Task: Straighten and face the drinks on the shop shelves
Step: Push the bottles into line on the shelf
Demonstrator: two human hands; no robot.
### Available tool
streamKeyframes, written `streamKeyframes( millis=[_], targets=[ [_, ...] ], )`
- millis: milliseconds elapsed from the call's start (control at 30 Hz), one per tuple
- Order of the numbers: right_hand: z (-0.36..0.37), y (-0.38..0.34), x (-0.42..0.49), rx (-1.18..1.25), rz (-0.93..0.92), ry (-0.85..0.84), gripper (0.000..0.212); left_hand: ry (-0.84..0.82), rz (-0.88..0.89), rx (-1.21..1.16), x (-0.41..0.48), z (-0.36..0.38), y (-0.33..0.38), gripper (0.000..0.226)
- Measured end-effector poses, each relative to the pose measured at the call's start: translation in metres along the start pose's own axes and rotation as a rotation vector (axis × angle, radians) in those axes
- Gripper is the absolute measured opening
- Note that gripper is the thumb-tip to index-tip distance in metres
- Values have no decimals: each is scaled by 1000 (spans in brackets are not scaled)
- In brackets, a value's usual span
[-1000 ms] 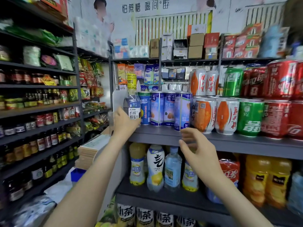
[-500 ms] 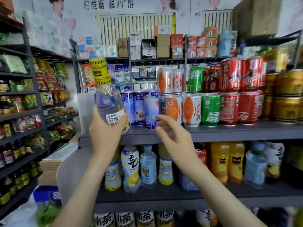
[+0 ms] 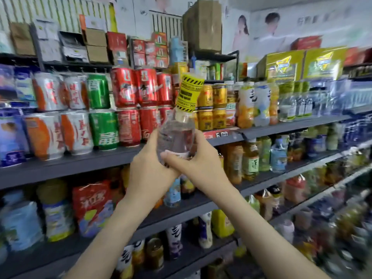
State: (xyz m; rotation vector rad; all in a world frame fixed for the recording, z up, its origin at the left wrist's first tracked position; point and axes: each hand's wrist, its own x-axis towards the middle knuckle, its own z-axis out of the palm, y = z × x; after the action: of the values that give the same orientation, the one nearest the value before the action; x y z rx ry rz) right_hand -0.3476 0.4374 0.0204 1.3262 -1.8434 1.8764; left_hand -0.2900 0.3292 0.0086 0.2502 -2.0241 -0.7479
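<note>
A clear bottle [image 3: 177, 135] with a yellow and black striped wrap around its neck is held up in front of the can shelf, tilted a little to the right. My left hand [image 3: 147, 170] grips its lower body from the left. My right hand [image 3: 193, 160] is wrapped around its base from the right, fingers across the front. Behind it stand red cans [image 3: 128, 109], green cans [image 3: 102, 125] and white-and-orange cans [image 3: 60, 129], stacked two high on the grey shelf [image 3: 66, 168]. Gold cans [image 3: 211, 109] and tall bottles [image 3: 253, 103] stand further right.
Lower shelves carry bottled teas [image 3: 249, 162], water bottles [image 3: 278, 156] and a red packet [image 3: 92, 202]. Cardboard boxes [image 3: 203, 25] and yellow cartons [image 3: 302, 63] sit on top of the shelving. The shelves run away to the right, blurred.
The view has swung right along the shelves. The bottle has travelled from the shelf's left end to in front of the red cans, and my right hand has closed on its base.
</note>
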Motion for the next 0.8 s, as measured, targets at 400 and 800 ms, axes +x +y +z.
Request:
streamKeyframes(
  millis=[400,800],
  targets=[
    [-299,111,-23,-99,101,267,36,-447,177,-85,5,259,134,70],
    [-455,229,88,-221,80,374,39,-145,212,10,105,430,133,44]
  ],
)
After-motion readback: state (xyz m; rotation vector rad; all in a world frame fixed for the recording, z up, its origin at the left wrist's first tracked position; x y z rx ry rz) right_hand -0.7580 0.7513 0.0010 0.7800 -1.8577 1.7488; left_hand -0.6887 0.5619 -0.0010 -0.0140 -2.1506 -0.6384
